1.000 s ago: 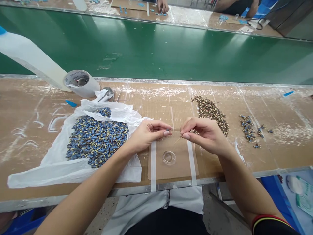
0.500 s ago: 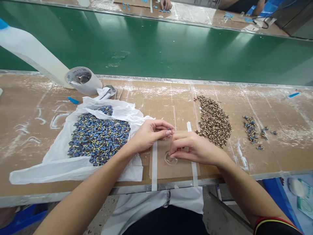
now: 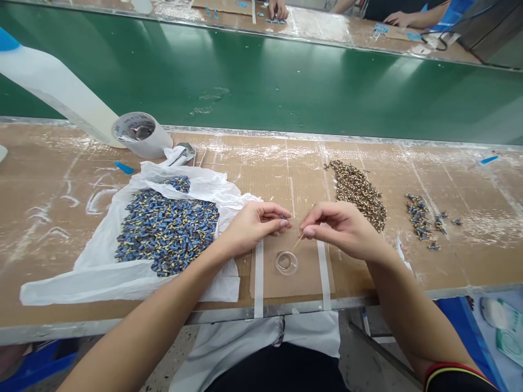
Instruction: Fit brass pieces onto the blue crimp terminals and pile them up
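Between the thumb and forefinger of my left hand [image 3: 261, 223] is a small blue piece [image 3: 283, 216], mostly covered by the fingers. My right hand [image 3: 341, 226] pinches a thin wooden toothpick [image 3: 298, 242], its tip pointing down and left. Just below that tip, a small clear round dish [image 3: 286, 263] stands on a cardboard pad [image 3: 294, 286] edged with white tape. On white paper [image 3: 98, 245] to my left lies a heap of small blue and yellow pieces [image 3: 167, 228]. Beyond my right hand spreads a pile of small brown and cream pieces [image 3: 359, 190].
Farther right lie several dark blue assembled pieces [image 3: 419, 215]. A white tape roll [image 3: 149, 139] with things inside and a white bottle [image 3: 61, 81] stand back left. A green belt [image 3: 261, 81] runs behind the table. Other people's hands [image 3: 278, 9] work across it.
My right hand has moved up and right, away from the dish, and the toothpick now shows. My left hand stays nearly in place with the blue piece.
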